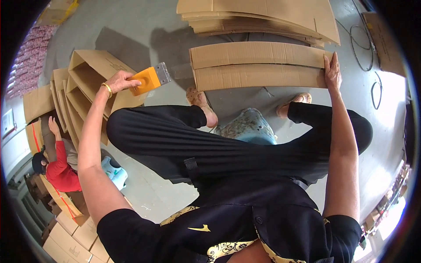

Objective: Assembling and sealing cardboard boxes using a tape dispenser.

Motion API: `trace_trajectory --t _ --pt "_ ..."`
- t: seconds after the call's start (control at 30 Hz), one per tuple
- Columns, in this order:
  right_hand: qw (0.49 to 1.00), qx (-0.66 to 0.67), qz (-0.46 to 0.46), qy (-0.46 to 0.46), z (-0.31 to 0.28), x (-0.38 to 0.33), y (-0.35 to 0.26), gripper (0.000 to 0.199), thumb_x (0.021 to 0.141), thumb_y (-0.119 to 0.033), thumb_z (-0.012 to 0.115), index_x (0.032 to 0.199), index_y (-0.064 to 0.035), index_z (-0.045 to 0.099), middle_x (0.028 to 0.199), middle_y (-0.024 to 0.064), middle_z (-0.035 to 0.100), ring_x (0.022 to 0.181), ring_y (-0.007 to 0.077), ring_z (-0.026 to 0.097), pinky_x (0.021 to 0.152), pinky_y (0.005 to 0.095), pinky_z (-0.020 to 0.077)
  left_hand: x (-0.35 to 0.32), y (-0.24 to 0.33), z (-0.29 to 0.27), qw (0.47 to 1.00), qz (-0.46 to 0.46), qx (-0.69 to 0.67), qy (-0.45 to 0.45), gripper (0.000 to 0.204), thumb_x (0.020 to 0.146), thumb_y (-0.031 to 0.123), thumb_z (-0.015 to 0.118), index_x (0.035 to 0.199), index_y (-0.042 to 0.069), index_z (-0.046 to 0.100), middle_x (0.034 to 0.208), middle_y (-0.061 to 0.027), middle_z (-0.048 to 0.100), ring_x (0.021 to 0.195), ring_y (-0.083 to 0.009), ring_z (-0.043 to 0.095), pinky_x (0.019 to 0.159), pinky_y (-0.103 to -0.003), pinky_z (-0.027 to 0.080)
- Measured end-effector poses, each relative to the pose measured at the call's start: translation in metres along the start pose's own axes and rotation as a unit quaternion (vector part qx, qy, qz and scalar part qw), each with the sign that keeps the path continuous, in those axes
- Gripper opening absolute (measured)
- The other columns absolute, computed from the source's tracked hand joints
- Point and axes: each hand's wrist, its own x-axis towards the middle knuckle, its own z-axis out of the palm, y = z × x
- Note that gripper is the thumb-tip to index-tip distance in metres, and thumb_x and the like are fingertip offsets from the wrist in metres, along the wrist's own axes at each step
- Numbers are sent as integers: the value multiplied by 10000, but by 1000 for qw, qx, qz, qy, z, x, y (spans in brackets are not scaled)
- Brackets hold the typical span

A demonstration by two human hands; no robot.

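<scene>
My left hand (118, 82) is wrapped round an orange tape dispenser (147, 82), whose grey metal cutting end points up and to the right. It is raised left of a long, low cardboard box (258, 76), apart from it. The box lies crosswise in front of my feet, its two top flaps folded in along a narrow dark seam. At the box's right end rests my right hand (333, 74), fingers stretched out against the cardboard edge.
Flattened cardboard (263, 13) is stacked beyond the box. Open cartons (94, 72) stand at the left. Between my legs is a blue patterned stool (250, 125). A person in a red top (63, 173) works at far left. Black cable (364, 52) loops across the floor at right.
</scene>
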Motion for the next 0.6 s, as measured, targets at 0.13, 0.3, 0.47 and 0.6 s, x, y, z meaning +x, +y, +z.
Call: trace_trajectory --t 0.13,0.3,0.47,0.6 --pt "1000 2 9 -10 -2 -1 -6 687 871 -570 387 1381 -119 296 1332 148 426 1196 327 435 958 410 376 4 -15 -2 1000 10 16 -10 421 760 404 686 809 -13 652 645 -16 593 612 -73 514 564 -252 411" --pt "999 -4 26 -17 -8 -3 -3 679 875 -560 389 1382 -118 297 1337 148 423 1203 329 428 964 407 372 21 -6 3 998 18 61 -17 434 769 412 665 793 -21 645 643 -51 604 621 -112 545 589 -277 431" --pt "999 1 31 -24 -5 6 -22 668 880 -551 388 1384 -122 295 1339 154 419 1207 331 425 968 405 368 29 28 14 973 55 224 3 555 782 514 586 794 -39 634 640 -158 596 608 -252 559 619 -340 448" --pt "996 -42 -17 -77 19 7 -5 636 895 -530 361 1393 -142 285 1403 156 336 1253 324 372 1002 402 332 32 109 43 962 24 262 72 525 745 597 532 902 113 664 903 -159 651 881 -323 619 753 -433 472"
